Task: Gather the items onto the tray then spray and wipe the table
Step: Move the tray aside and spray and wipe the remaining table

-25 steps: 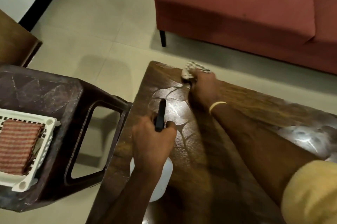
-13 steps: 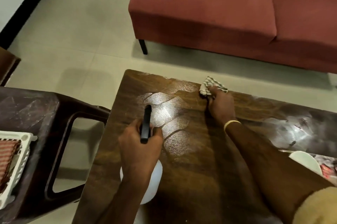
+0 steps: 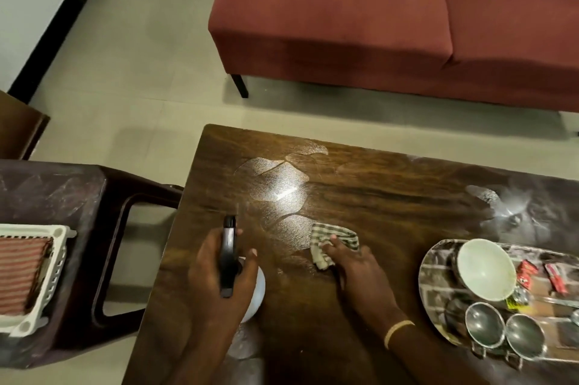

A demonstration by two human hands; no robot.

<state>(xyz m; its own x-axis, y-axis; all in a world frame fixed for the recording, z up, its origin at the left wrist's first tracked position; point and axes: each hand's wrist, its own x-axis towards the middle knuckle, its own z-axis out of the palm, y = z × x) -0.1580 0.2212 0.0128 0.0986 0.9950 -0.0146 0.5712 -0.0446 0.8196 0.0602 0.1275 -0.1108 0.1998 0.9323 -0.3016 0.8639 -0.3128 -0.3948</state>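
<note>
My left hand (image 3: 216, 272) grips a white spray bottle (image 3: 254, 293) with a black trigger head, held over the near left part of the dark wooden table (image 3: 376, 196). My right hand (image 3: 351, 262) presses a checked cloth (image 3: 332, 242) flat on the tabletop, just right of the bottle. A wet, shiny patch (image 3: 282, 190) spreads beyond the cloth. At the right stands a patterned tray (image 3: 438, 284) holding a white bowl (image 3: 485, 268), two steel cups (image 3: 484, 323) and red packets (image 3: 526, 270).
A dark plastic stool (image 3: 78, 228) touches the table's left side and carries a white basket (image 3: 59, 262) with a striped red cloth. A red sofa (image 3: 344, 24) stands beyond the table, across a strip of tiled floor.
My right hand has drawn the cloth from the table's far edge back toward me, close to the spray bottle. The view has shifted right, bringing the tray into sight.
</note>
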